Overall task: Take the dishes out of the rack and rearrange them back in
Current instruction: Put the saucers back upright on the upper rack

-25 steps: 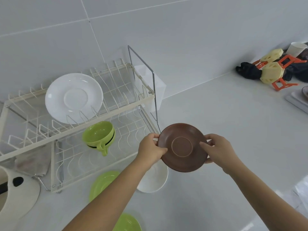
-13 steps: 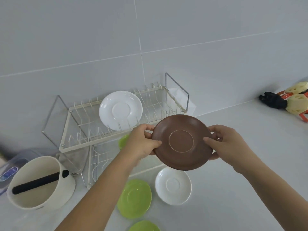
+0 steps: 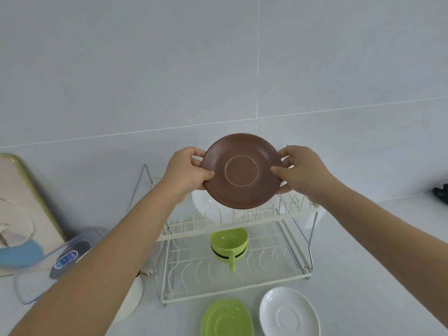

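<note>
I hold a brown saucer (image 3: 241, 171) upright, its underside toward me, above the top tier of the white two-tier wire dish rack (image 3: 244, 225). My left hand (image 3: 189, 171) grips its left rim and my right hand (image 3: 299, 169) grips its right rim. A white plate (image 3: 206, 209) stands in the top tier, mostly hidden behind the saucer. Stacked green cups (image 3: 229, 244) sit on the lower tier. On the counter in front of the rack lie green saucers (image 3: 226, 317) and a white saucer (image 3: 289, 312).
A tiled wall rises right behind the rack. To the left are a gold-rimmed tray (image 3: 26, 202) leaning on the wall, a clear plastic container (image 3: 58, 259) and a white bowl (image 3: 132, 299) partly under my left arm. A dark object (image 3: 441, 195) sits at the far right.
Both hands have lifted the brown saucer up and back, from in front of the rack to above its top tier. The view has swung so the rack sits centred.
</note>
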